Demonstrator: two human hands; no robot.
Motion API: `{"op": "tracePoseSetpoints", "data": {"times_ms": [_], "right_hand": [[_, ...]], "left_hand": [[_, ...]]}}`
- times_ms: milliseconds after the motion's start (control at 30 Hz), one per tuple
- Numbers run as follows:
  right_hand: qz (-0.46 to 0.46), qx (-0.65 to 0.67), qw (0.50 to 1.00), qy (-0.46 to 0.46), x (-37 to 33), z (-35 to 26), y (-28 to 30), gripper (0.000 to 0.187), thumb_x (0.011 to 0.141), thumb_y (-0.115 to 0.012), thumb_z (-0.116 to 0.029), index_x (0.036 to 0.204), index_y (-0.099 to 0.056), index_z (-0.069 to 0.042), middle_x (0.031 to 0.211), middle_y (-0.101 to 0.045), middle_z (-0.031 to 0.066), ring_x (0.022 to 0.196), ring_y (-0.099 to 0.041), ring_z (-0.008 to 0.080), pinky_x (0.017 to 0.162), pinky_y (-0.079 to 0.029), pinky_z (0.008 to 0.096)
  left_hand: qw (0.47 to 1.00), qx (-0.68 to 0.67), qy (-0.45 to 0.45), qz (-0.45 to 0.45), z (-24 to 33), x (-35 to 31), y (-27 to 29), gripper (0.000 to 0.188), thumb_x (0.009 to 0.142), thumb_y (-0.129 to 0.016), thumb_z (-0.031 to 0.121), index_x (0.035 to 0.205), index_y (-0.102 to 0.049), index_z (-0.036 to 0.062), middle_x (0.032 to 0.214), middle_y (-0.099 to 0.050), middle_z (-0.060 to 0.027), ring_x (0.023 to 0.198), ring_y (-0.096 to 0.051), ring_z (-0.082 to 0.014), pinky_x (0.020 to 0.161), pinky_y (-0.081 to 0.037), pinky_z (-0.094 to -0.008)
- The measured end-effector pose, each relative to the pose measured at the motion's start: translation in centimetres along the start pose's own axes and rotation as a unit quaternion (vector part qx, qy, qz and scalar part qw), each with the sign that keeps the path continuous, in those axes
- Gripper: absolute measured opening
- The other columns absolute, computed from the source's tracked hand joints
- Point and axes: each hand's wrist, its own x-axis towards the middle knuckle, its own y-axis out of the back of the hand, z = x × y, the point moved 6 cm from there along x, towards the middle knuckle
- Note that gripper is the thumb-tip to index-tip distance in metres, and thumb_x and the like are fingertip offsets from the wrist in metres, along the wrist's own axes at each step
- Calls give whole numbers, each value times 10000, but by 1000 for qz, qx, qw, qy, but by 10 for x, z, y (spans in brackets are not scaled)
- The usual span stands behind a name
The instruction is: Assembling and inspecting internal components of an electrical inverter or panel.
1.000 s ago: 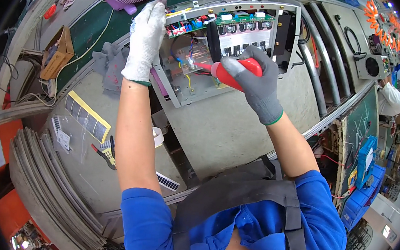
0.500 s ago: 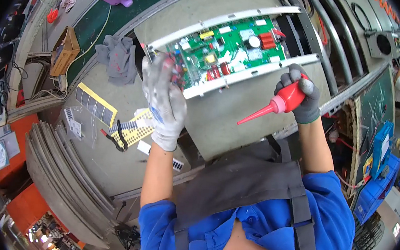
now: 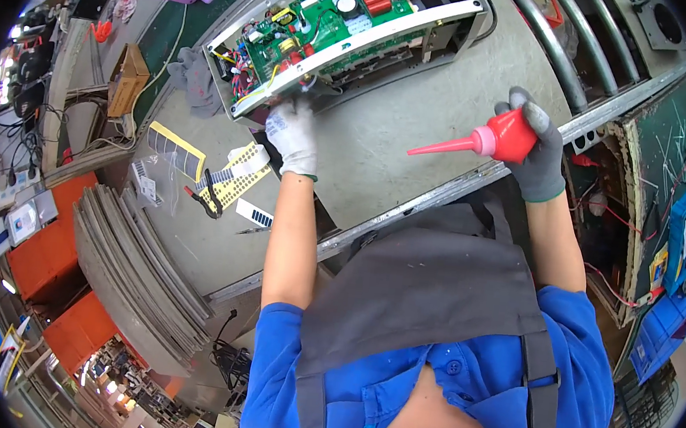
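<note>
- Left hand is up against the near side of the open chassis, fingertips hidden, so can't tell if it's really gripping
- Chassis sits toward the bench's far side, looks tipped; I'd steady the frame, not the green board
- Right hand is wrapped round the red squeeze bottle, well apart; go easy on the squeeze

Worktop open between chassis and red bottle; metal tubes block far right.
</note>
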Motion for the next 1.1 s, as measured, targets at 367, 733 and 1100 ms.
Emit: {"op": "tracePoseSetpoints", "data": {"times_ms": [367,733,1100], "right_hand": [[-5,6,1000,8,1,-22,2,255,903,-625,-309,1017,-524,-104,788,-567,61,706,-593,176,601,-487,313],[-11,-75,996,-37,46,33,-45,479,794,-757,-271,1141,-483,-86,1029,-604,99,913,-621,207,810,-520,349],[42,-684,671,283,106,56,-256,336,759,-812,-86,917,-516,-60,858,-526,18,780,-486,83,702,-432,251]], "left_hand": [[987,-51,13,-155,11,-25,17,270,1001,-543,217,1158,-635,17,1028,-677,-212,761,-636,-346,676,-528,-409],[920,-12,-373,121,52,142,102,283,892,-632,103,1172,-651,63,1186,-676,-124,1126,-617,-351,967,-477,-448],[921,-338,-173,-87,17,287,35,468,1018,-405,416,1116,-701,66,1088,-716,-160,1010,-666,-337,871,-501,-381]]}}
